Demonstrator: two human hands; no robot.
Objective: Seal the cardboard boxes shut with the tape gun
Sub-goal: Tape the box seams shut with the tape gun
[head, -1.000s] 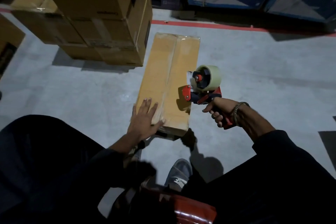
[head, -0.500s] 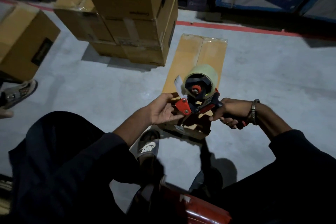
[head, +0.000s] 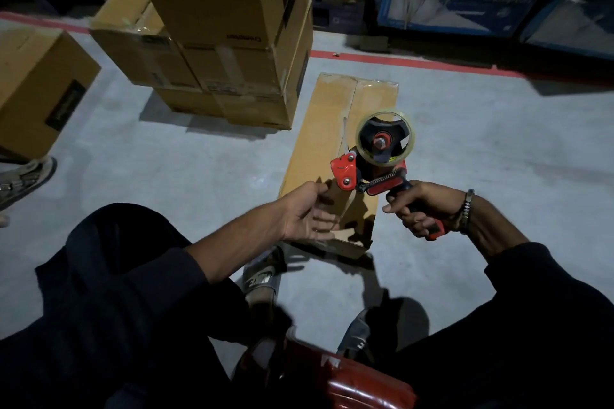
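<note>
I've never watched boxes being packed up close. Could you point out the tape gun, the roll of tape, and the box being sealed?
tape gun [head: 385, 183]: head view, on the red and black handle body.
roll of tape [head: 361, 129]: head view, on the clear outer rim.
long flat box [head: 327, 116]: head view, on its left top flap.

Your right hand [head: 420, 209] grips matt red-and-black plastic: the tape gun [head: 372, 173]. Above it, glossy clear tape roll [head: 385, 138]. Behind, matt brown cardboard box [head: 332, 129]; rough grey concrete floor [head: 481, 159].
</note>
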